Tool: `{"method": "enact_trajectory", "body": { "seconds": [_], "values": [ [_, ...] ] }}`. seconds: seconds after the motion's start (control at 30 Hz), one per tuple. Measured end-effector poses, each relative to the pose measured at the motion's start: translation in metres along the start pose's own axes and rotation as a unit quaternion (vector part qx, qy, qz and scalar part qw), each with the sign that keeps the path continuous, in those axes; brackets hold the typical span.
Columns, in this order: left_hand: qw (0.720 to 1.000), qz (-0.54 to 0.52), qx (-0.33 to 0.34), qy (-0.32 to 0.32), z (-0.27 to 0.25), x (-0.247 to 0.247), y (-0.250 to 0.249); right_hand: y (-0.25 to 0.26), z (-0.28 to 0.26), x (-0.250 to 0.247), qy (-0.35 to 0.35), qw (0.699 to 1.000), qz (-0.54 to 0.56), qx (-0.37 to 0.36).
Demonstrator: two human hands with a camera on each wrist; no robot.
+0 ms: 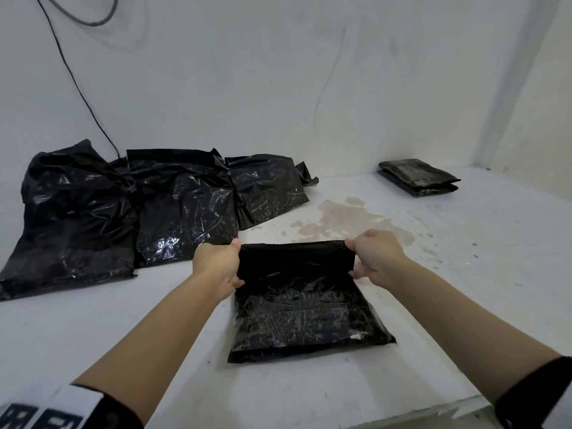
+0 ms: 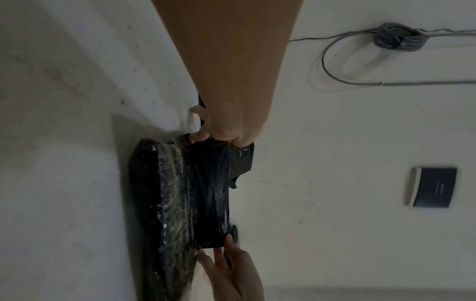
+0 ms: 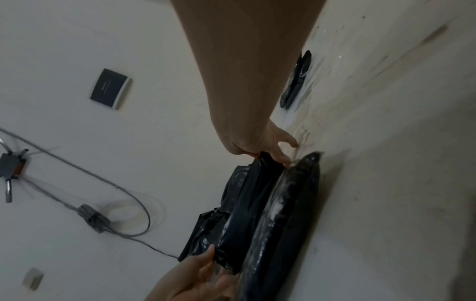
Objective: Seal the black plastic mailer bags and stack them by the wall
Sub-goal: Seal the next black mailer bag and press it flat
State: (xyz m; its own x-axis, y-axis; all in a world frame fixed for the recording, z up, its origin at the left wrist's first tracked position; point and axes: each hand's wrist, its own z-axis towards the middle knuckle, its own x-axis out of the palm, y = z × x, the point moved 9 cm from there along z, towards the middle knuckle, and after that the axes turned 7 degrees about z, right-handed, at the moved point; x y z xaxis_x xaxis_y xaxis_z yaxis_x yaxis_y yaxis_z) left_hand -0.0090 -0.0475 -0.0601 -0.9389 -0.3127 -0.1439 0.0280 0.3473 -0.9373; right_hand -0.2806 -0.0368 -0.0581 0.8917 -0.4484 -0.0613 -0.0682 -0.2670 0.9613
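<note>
Gripping the folded-over flap of a black mailer bag [image 1: 305, 308], the left hand [image 1: 216, 263] and the right hand [image 1: 376, 258] each pinch one end of that flap, fingers [image 1: 351, 244] clamped on the plastic with thumbs on the near side. The bag lies flat on the white tabletop [image 1: 123, 320], its filled body stretching from the fingers back toward the person, its flap raised between the two hands. In the left wrist view the left hand [image 2: 226, 130] curls over the flap's end while the right hand [image 2: 229, 270] holds the opposite end of the same bag [image 2: 180, 193]. The right wrist view shows the right hand [image 3: 260, 146] pinching the bag [image 3: 280, 213] likewise.

Beyond the fingers and to their left, three larger black bags [image 1: 173, 209] lean in a loose row against the wall [image 1: 278, 72], the nearest just beside the left hand. Far beyond the right hand's fingers, a small stack of flat sealed mailers [image 1: 418, 178] sits by the wall corner, well apart. A brownish stain [image 1: 337, 218] marks the tabletop just past the fingers. A thin black cable [image 1: 77, 78] hangs down the wall behind the leaning bags.
</note>
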Motion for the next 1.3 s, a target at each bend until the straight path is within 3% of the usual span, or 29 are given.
{"method": "enact_trajectory", "body": {
  "seconds": [0.3,0.57,0.7,0.93,1.13,1.23,1.3],
  "values": [
    [1.000,0.016,0.019,-0.010,0.000,-0.003,0.002,-0.004,0.000,-0.001,0.007,0.999,-0.028,-0.046],
    [0.995,-0.017,0.002,0.101,0.004,0.006,0.015,-0.009,0.000,-0.006,0.039,0.999,0.030,-0.024],
    [0.986,0.097,0.038,0.127,0.000,0.007,0.017,-0.012,-0.005,-0.012,0.019,0.999,-0.018,-0.044],
    [0.904,0.357,0.170,0.163,-0.011,0.011,0.012,-0.017,-0.019,-0.012,0.033,0.967,-0.200,-0.151],
    [0.818,0.483,0.267,0.160,-0.016,0.015,0.011,0.008,-0.025,-0.022,0.000,0.953,-0.199,-0.228],
    [0.792,0.509,0.299,0.155,-0.017,0.020,0.011,0.035,-0.048,-0.006,0.011,0.907,-0.230,-0.353],
    [0.789,0.504,0.315,0.156,-0.017,0.020,0.011,0.037,-0.064,0.020,0.083,0.855,-0.308,-0.409]
  ]
}}
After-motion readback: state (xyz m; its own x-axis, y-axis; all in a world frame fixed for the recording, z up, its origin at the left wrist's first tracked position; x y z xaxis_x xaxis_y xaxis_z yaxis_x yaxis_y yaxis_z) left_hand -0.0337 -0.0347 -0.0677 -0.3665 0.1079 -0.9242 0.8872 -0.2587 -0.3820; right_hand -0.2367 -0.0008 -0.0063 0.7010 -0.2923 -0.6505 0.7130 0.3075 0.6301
